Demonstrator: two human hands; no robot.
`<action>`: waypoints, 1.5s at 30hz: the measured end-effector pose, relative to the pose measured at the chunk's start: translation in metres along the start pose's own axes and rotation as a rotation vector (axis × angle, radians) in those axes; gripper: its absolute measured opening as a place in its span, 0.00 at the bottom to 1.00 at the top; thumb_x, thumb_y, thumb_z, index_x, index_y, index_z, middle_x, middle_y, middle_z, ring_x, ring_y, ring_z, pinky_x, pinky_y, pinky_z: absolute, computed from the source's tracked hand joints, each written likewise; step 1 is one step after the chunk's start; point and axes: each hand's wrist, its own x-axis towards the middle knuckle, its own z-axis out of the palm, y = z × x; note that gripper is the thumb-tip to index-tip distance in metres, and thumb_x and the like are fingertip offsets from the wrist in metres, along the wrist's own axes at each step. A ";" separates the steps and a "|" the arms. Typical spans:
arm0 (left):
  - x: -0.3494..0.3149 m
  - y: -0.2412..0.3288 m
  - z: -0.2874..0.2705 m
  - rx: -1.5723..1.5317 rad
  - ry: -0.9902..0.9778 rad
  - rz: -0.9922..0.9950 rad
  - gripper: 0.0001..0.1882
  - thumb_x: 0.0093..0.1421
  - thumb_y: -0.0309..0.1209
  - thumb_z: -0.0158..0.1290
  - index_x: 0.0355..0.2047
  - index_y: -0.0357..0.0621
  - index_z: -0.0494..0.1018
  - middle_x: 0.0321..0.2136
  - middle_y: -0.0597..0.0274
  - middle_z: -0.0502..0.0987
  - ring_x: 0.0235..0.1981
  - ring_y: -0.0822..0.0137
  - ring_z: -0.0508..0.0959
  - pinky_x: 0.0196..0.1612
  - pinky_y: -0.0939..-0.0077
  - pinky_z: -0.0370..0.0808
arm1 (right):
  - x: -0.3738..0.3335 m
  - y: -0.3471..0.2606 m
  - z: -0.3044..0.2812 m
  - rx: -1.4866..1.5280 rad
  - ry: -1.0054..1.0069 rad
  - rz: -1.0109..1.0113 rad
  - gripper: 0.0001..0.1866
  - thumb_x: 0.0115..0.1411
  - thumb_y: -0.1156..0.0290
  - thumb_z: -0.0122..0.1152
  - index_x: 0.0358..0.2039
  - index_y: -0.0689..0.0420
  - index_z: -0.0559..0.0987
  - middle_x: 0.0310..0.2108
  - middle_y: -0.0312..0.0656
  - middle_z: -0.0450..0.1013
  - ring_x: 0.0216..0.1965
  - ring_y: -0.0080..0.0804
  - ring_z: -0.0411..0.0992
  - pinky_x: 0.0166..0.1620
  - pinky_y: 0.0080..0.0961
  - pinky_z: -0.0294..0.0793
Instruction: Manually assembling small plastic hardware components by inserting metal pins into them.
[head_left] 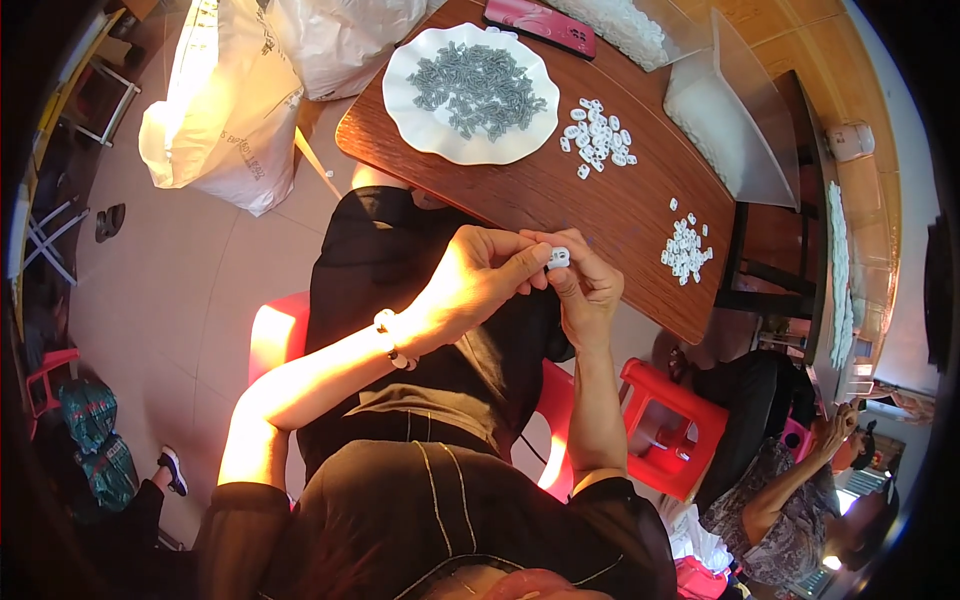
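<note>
My left hand and my right hand meet just below the edge of the brown wooden table. Both pinch one small white plastic piece between their fingertips. A beaded bracelet sits on my left wrist. On the table above, a white scalloped plate holds a heap of small grey parts. Two loose piles of white plastic pieces lie on the wood, one beside the plate and one nearer the right edge.
A dark red phone and clear bags of white pieces lie at the table's far side. Large white sacks stand on the floor at the left. Red plastic stools are under and beside me. Another person sits at lower right.
</note>
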 end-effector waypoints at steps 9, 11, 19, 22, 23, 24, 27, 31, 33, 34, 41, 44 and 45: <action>-0.001 0.000 0.001 0.013 0.005 -0.013 0.15 0.62 0.38 0.56 0.29 0.36 0.79 0.21 0.67 0.77 0.22 0.82 0.70 0.27 0.88 0.68 | -0.002 0.004 0.003 -0.018 0.040 -0.047 0.23 0.58 0.60 0.62 0.45 0.68 0.78 0.41 0.45 0.75 0.37 0.23 0.69 0.40 0.19 0.69; -0.001 0.000 0.000 0.006 0.011 -0.029 0.14 0.62 0.37 0.55 0.30 0.36 0.79 0.21 0.67 0.76 0.22 0.82 0.70 0.27 0.88 0.68 | -0.002 0.004 0.001 0.004 0.024 -0.011 0.23 0.58 0.61 0.62 0.46 0.68 0.77 0.43 0.46 0.74 0.39 0.25 0.69 0.43 0.20 0.69; 0.001 0.000 0.002 -0.005 0.029 -0.008 0.14 0.63 0.37 0.54 0.30 0.36 0.78 0.22 0.69 0.75 0.23 0.82 0.69 0.28 0.88 0.66 | 0.003 -0.004 0.002 0.043 0.000 -0.007 0.24 0.59 0.62 0.62 0.49 0.67 0.75 0.45 0.47 0.74 0.41 0.25 0.69 0.45 0.21 0.70; 0.001 0.001 0.001 0.036 0.008 -0.014 0.15 0.65 0.37 0.52 0.32 0.37 0.78 0.22 0.70 0.74 0.23 0.82 0.68 0.28 0.89 0.65 | 0.002 -0.005 -0.001 0.076 0.001 0.061 0.22 0.60 0.64 0.61 0.50 0.66 0.75 0.46 0.46 0.73 0.40 0.24 0.70 0.45 0.19 0.70; 0.000 0.002 0.001 0.030 0.028 -0.040 0.15 0.65 0.38 0.51 0.33 0.37 0.78 0.22 0.69 0.74 0.23 0.82 0.68 0.27 0.89 0.64 | 0.002 -0.004 0.000 0.074 0.000 0.031 0.21 0.61 0.65 0.60 0.50 0.67 0.75 0.45 0.45 0.73 0.38 0.22 0.70 0.43 0.18 0.70; 0.000 0.001 0.001 0.028 0.044 -0.083 0.15 0.65 0.38 0.51 0.33 0.37 0.78 0.23 0.70 0.74 0.23 0.82 0.68 0.27 0.89 0.64 | 0.003 -0.006 0.000 0.057 0.012 0.018 0.21 0.61 0.65 0.60 0.50 0.67 0.75 0.45 0.45 0.73 0.38 0.22 0.70 0.43 0.18 0.70; 0.000 0.002 0.002 0.010 0.058 -0.124 0.15 0.65 0.38 0.51 0.35 0.37 0.79 0.22 0.70 0.74 0.22 0.82 0.67 0.26 0.89 0.63 | 0.005 -0.013 -0.002 0.091 0.199 0.037 0.19 0.61 0.67 0.60 0.48 0.67 0.76 0.39 0.47 0.77 0.34 0.22 0.72 0.40 0.18 0.71; 0.005 -0.007 -0.004 0.004 0.057 -0.148 0.15 0.65 0.38 0.51 0.35 0.37 0.79 0.22 0.70 0.74 0.21 0.82 0.67 0.26 0.90 0.63 | 0.010 -0.036 -0.018 -0.028 0.344 0.103 0.17 0.61 0.70 0.59 0.47 0.67 0.76 0.33 0.44 0.78 0.28 0.18 0.69 0.36 0.15 0.69; 0.007 -0.010 -0.006 0.028 0.068 -0.128 0.15 0.65 0.37 0.51 0.35 0.37 0.79 0.22 0.70 0.74 0.21 0.82 0.67 0.26 0.90 0.64 | 0.015 -0.044 -0.031 -0.084 0.362 0.155 0.16 0.62 0.68 0.59 0.47 0.65 0.77 0.32 0.40 0.79 0.31 0.16 0.71 0.34 0.13 0.68; 0.008 -0.011 -0.008 0.027 0.064 -0.126 0.15 0.65 0.37 0.51 0.35 0.37 0.79 0.22 0.70 0.74 0.21 0.82 0.67 0.26 0.90 0.64 | 0.018 -0.048 -0.036 -0.097 0.383 0.141 0.16 0.62 0.68 0.59 0.46 0.64 0.77 0.32 0.40 0.79 0.31 0.16 0.71 0.33 0.13 0.68; 0.010 -0.017 -0.012 0.030 0.073 -0.146 0.13 0.64 0.35 0.52 0.35 0.37 0.79 0.21 0.70 0.74 0.20 0.82 0.67 0.25 0.89 0.64 | 0.085 -0.095 -0.118 -0.636 0.598 0.004 0.16 0.59 0.68 0.61 0.45 0.63 0.79 0.29 0.34 0.76 0.26 0.13 0.65 0.27 0.12 0.63; 0.011 -0.017 -0.009 0.042 0.048 -0.146 0.13 0.64 0.34 0.52 0.34 0.37 0.79 0.21 0.69 0.74 0.20 0.82 0.67 0.25 0.89 0.64 | 0.132 -0.095 -0.213 -0.684 0.711 -0.085 0.20 0.58 0.67 0.61 0.50 0.62 0.76 0.27 0.33 0.76 0.25 0.13 0.64 0.28 0.13 0.63; 0.013 -0.017 -0.008 0.050 0.038 -0.153 0.12 0.64 0.34 0.52 0.33 0.36 0.79 0.21 0.69 0.74 0.20 0.82 0.67 0.25 0.89 0.64 | 0.142 -0.093 -0.238 -0.732 0.747 -0.074 0.21 0.58 0.66 0.61 0.51 0.61 0.75 0.27 0.33 0.77 0.25 0.13 0.65 0.28 0.13 0.64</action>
